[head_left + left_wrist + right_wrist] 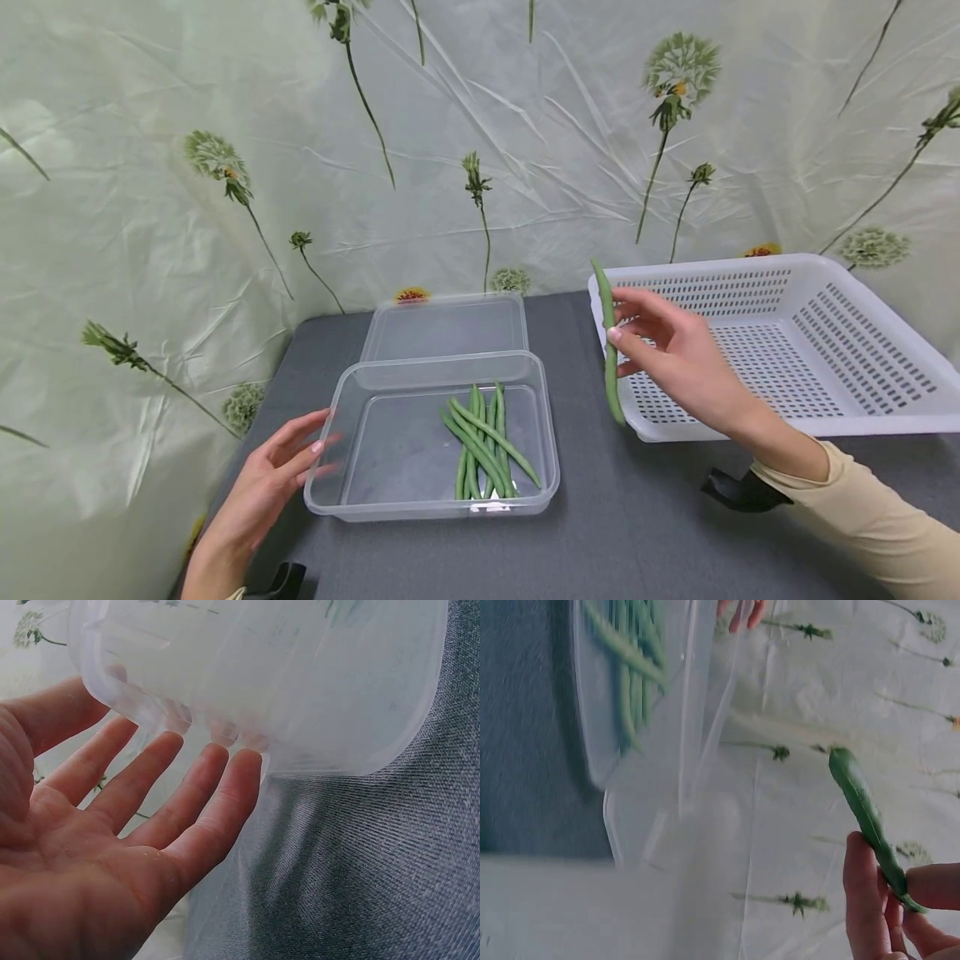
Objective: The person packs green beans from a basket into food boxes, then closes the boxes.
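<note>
- Broadly, the desk (645, 517) is covered in grey cloth and carries, from right to left, a white perforated basket (825, 333), a clear plastic container (352, 392) and, behind that, its flat lid (446, 327).
- Basket: it stands just behind the right hand (675, 358) and appears to hold no beans.
- Container: open-topped, it holds a small bundle of green beans (483, 442) lying roughly parallel toward its right half; a new bean is best laid along the same line so the bundle stays tidy.
- Left hand (281, 471): the fingers are straight and relaxed, their tips touching the container's left wall; a light brace here should keep the container from sliding as a bean is set down.
- Right hand: the thumb and fingertips pinch a single green bean (609, 350) near its middle, holding it almost upright in the air between container and basket.
- Single bean: it should be turned toward level and lowered close to the bundle before the pinch is loosened, since a drop from height could scatter the row.
</note>
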`<state>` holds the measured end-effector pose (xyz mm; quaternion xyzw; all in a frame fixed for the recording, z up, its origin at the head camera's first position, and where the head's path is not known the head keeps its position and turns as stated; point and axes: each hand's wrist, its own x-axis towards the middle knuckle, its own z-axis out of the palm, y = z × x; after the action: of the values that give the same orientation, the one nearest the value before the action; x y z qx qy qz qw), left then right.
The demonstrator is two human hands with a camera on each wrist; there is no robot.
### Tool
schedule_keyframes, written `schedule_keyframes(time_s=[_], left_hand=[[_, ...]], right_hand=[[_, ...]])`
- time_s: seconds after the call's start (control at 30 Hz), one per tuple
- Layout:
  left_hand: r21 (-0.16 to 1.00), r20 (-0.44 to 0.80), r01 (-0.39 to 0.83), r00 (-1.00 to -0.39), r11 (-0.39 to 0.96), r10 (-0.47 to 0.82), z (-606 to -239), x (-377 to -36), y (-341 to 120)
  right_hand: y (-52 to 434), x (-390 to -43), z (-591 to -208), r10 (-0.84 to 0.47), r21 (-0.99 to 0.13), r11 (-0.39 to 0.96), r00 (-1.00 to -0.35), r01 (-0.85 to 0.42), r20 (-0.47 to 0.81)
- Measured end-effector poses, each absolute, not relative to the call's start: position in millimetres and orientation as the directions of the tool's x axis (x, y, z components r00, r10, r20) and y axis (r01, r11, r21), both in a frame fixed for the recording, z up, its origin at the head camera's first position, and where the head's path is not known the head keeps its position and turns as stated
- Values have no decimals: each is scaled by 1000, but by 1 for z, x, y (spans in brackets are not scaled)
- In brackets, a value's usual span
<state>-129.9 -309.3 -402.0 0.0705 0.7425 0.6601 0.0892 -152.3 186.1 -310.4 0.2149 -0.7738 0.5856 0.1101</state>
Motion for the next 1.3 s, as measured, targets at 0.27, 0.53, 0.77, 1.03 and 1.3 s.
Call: schedule_keyframes(time_s=[0.27,0.53,0.77,1.03,1.3], left_hand=[[993,-38,-12,-973,114,228,-402,-130,-310],[994,-37,-11,-973,113,230,-400,-130,-310],[993,-36,-10,-973,118,229,-400,-129,-309],[993,-44,-17,-972,116,230,-400,-128,-309],[994,-45,-21,-973,110,226,-401,-129,-310]], right_hand=[[147,-151,-326,-178,-885,94,-882,-456,436],[112,-151,-343,-264,-890,67,-869,-450,419],[93,-162,-359,-346,-900,124,-868,-417,355],[84,-167,-373,-487,-892,220,-837,-395,250],[85,-168,-379,-435,-890,194,-849,-412,298]])
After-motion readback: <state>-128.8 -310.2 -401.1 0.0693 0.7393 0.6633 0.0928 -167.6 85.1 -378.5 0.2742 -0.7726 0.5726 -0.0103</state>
